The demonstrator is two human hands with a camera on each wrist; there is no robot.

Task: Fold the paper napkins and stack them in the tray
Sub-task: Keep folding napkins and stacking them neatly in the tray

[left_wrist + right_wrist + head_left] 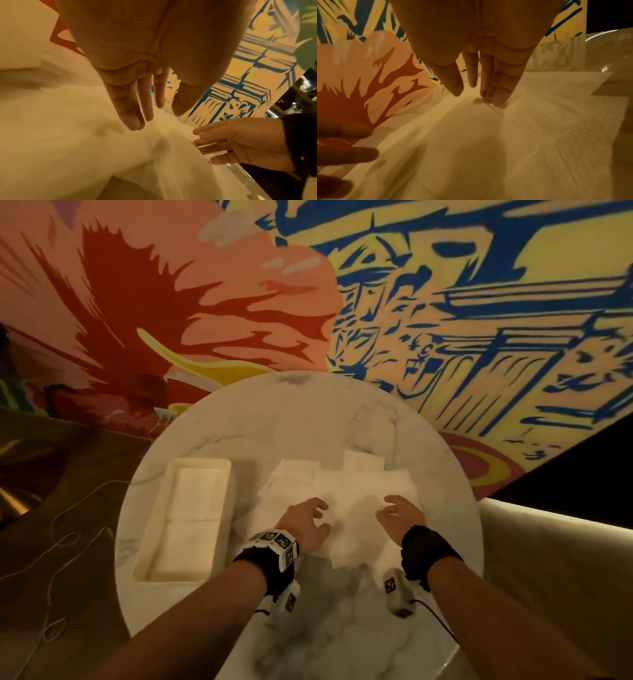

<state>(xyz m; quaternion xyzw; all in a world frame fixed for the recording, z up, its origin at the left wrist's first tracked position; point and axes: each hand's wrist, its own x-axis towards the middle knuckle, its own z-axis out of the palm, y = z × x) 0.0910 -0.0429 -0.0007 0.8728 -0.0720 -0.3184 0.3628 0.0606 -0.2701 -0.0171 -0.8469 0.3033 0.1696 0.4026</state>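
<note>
- Left hand (pixel 310 525) and right hand (pixel 399 517) hover over the top napkin (pixel 352 529), fingers relaxed, slightly spread, pinching nothing.
- Loose napkins (pixel 342 477) lie mid-table; the tray (pixel 147 542) sits left with folded napkins (pixel 195 518) inside.
- Bare marble table (pixel 308 412) beyond.
- No legible writing.

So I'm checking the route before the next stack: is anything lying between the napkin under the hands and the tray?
Nothing visible. The napkin lies under both hands, and only bare table separates it from the tray to its left, which already holds folded napkins.
</note>
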